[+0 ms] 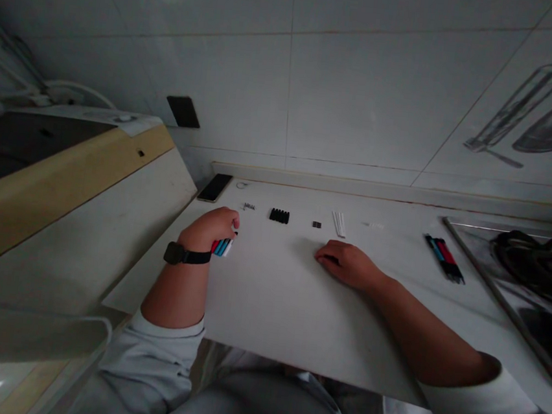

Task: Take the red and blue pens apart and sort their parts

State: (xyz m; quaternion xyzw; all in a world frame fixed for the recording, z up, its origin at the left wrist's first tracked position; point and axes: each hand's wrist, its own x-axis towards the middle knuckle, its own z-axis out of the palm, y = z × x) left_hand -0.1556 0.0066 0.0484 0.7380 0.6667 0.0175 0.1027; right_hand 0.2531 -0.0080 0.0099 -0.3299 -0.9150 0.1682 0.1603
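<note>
My left hand, with a dark watch on the wrist, is over a small row of red, blue and white pen barrels at the left of the white worktop. Its fingers are bent together at the barrels' far end; what they hold, if anything, is hidden. My right hand rests on the worktop with curled fingers, and nothing shows in them. Beyond the hands lie small springs, short black grips, a little group of dark pieces and thin white refills.
A phone and a thin ring lie at the back left. Several pens lie at the right, beside a gas hob. A tilted white panel stands left of the worktop; the tiled wall is behind.
</note>
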